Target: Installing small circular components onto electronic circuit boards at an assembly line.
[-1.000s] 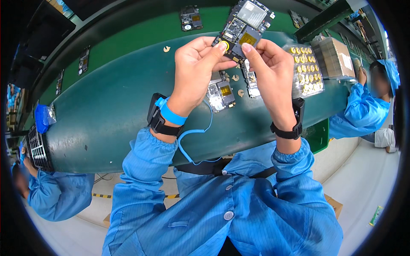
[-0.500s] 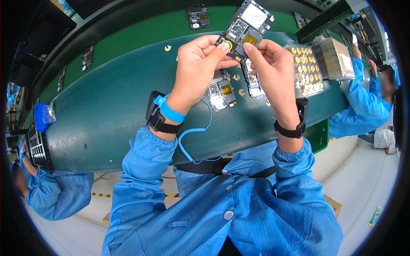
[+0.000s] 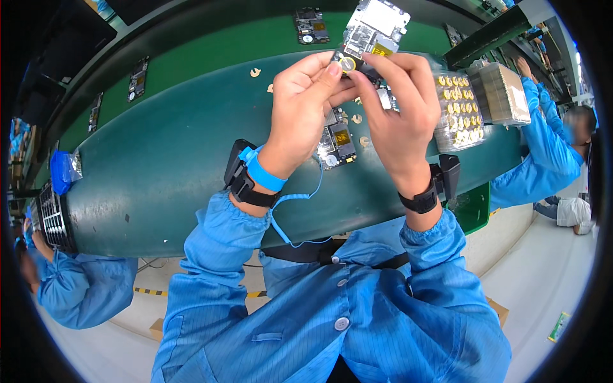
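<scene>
Over the far side of the green bench, my left hand (image 3: 299,105) pinches the lower left corner of a phone-like circuit board (image 3: 377,25), its thumb beside a yellow-rimmed coin cell (image 3: 347,64). My right hand (image 3: 403,105) is closed at the board's lower edge, thumb and index fingertips just right of the coin cell. Whether those fingertips pinch some small piece is hidden. Below the hands lies another circuit board (image 3: 338,143), partly covered by my left hand. A further board (image 3: 385,98) shows between my hands. Small pale notched discs (image 3: 364,142) are scattered around them.
A clear tray (image 3: 461,142) of yellow-rimmed coin cells stands on the right, with a stack of plastic trays (image 3: 504,96) beyond it. Several boards rest on the far green strip (image 3: 211,54). A coiled blue cord (image 3: 274,220) hangs from my left wristband. Co-workers sit at both sides.
My right hand has shifted from the board's right edge down and left to beside the coin cell. The held board has tilted and now reflects more light.
</scene>
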{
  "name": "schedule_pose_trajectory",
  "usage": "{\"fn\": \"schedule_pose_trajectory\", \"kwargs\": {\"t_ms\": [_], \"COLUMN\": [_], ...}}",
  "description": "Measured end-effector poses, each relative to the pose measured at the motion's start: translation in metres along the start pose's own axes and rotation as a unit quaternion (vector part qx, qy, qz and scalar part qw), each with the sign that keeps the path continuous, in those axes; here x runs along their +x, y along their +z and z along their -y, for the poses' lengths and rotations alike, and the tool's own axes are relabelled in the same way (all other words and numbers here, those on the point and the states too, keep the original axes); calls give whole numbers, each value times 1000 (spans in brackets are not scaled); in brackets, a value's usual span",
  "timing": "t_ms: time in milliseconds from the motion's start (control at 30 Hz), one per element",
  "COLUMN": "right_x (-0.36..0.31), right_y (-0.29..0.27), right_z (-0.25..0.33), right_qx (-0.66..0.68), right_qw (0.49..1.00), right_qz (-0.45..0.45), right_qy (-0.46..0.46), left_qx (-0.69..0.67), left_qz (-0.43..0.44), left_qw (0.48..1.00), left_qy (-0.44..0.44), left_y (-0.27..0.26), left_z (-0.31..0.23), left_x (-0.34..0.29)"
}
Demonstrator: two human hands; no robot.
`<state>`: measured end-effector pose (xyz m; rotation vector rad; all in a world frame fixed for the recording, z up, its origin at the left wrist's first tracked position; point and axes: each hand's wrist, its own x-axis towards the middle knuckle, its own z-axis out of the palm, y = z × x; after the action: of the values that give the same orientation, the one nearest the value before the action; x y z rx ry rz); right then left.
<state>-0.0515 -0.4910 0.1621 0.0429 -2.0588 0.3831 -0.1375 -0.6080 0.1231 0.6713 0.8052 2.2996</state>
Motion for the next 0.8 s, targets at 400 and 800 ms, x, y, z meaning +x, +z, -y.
{"fn": "schedule_pose_trajectory", "kwargs": {"t_ms": [400,800], "right_x": [-3,-2], "right_y": [6,7], "right_z": [0,-4], "right_qx": [-5,2], "right_qw": [1000,1000], "right_qz": [9,9], "right_qy": [24,13], "left_qx": [4,-2], "left_qz": [-4,-6], "left_qw": [1000,1000], "left_qy": [11,19], "left_y": [4,3], "left_z": [0,2], "left_x": [-3,-2]}}
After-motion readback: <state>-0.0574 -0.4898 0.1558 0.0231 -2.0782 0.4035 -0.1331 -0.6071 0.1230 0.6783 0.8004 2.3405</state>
